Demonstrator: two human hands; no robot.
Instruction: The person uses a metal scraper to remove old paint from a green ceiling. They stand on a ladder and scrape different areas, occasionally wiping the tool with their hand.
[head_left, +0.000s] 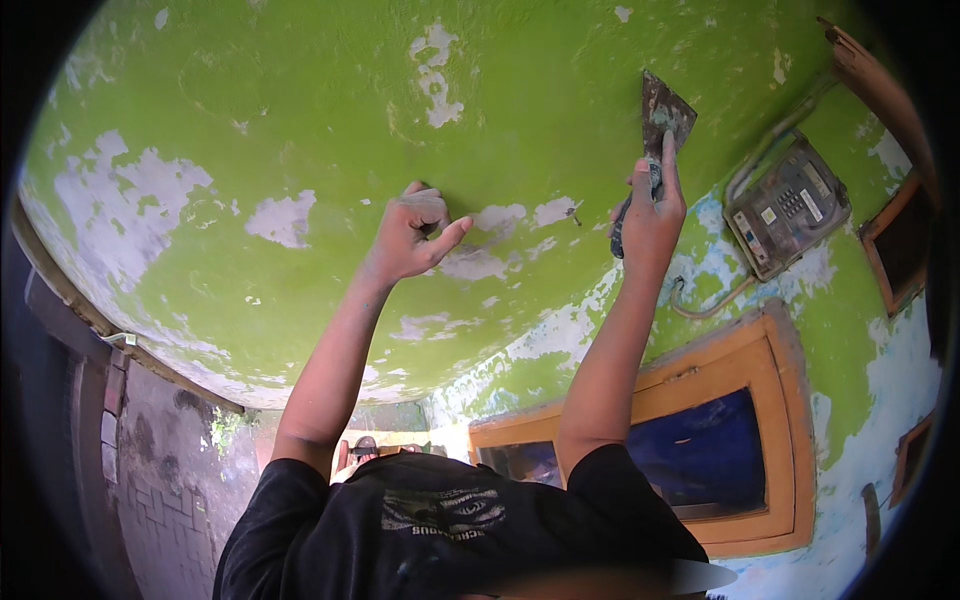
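Note:
My right hand (651, 217) grips the dark handle of a putty knife (667, 114), its index finger laid along the blade. The wide metal blade is smeared with pale residue and points up over the green wall; I cannot tell whether its edge touches the paint. To its left, my left hand (418, 231) is at the wall (322, 112), fingers curled in and thumb sticking out, with no object showing in it. Pale dust coats its knuckles. Beside this hand lies a bare whitish patch (480, 262) where paint has come off.
An electricity meter (787, 206) with a keypad is mounted on the adjoining wall at right, with a cable (712, 309) below it. Under that is an orange wooden window frame (784, 450). A small nail or hook (574, 216) sticks out between my hands. Paving (165, 517) shows lower left.

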